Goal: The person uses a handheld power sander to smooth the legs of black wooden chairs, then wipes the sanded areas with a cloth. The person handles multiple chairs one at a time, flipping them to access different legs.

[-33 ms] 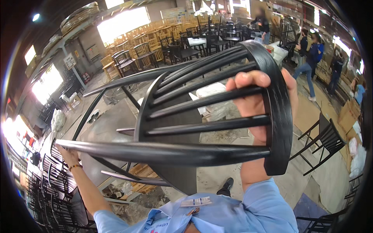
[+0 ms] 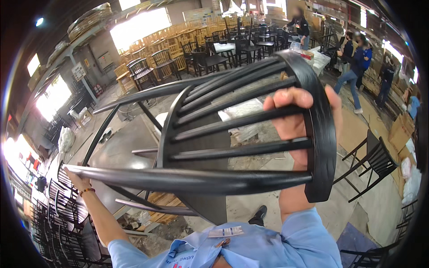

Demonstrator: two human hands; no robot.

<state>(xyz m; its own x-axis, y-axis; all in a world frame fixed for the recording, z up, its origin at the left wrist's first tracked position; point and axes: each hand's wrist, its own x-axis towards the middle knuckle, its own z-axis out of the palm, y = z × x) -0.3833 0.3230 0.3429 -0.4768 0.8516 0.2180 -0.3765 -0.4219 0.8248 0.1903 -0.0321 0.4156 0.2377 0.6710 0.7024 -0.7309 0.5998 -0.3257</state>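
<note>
A black wooden spindle-back chair (image 2: pixel 214 179) lies on its side in the air across the middle of the view, its backrest to the right and its legs to the left. My right hand (image 2: pixel 290 111) is closed round the curved top rail (image 2: pixel 319 129), with fingers coming through between the spindles. At the far left, my left hand (image 2: pixel 78 181) grips the end of a chair leg; part of its fingers is hidden behind the leg. The dark seat (image 2: pixel 203 205) shows below and behind the spindles.
A flat grey tabletop (image 2: pixel 127 138) lies beneath the chair. Stacked black chairs (image 2: pixel 58 223) crowd the lower left. Another black chair (image 2: pixel 373 158) stands at right, near cardboard boxes (image 2: pixel 402 129). Rows of bare wooden chairs (image 2: pixel 156 42) fill the back, and several people (image 2: pixel 355 62) stand at the far right.
The near side of the chair has dipped slightly, and its top rail has tilted a little. Both hands keep their hold. A person in the background at right has shifted slightly.
</note>
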